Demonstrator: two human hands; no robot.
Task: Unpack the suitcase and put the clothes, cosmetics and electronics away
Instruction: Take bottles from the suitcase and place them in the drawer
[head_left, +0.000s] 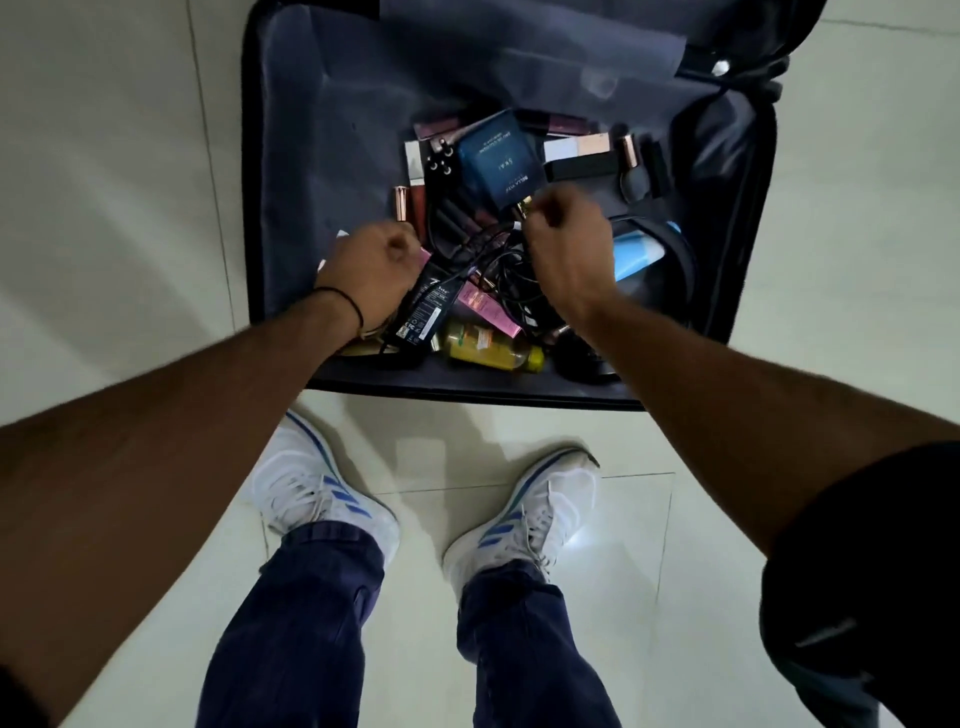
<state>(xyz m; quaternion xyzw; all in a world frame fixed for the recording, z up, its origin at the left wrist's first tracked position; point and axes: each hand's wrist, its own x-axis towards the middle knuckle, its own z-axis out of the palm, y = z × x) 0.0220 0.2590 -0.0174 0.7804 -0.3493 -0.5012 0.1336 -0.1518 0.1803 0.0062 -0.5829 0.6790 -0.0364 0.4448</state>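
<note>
Down on the tiled floor (104, 208), just beyond the person's feet, the suitcase (291, 156) lies open, cosmetics and electronics heaped toward its near side. The right hand (563, 234) has its fingers (540, 208) bunched in a pinch on a small gold-tipped item (525, 201) at the far edge of the black cables (498, 260). The left hand (376, 265) is curled beside them; I cannot tell whether it holds anything. That piece should probably be lifted straight up, clear of the cables, so nothing drags. Counted: one dark blue box (498, 156), one yellow bottle (488, 348), one black adapter (423, 309), at least two rose-gold-capped tubes (401, 202). No clothes show.
</note>
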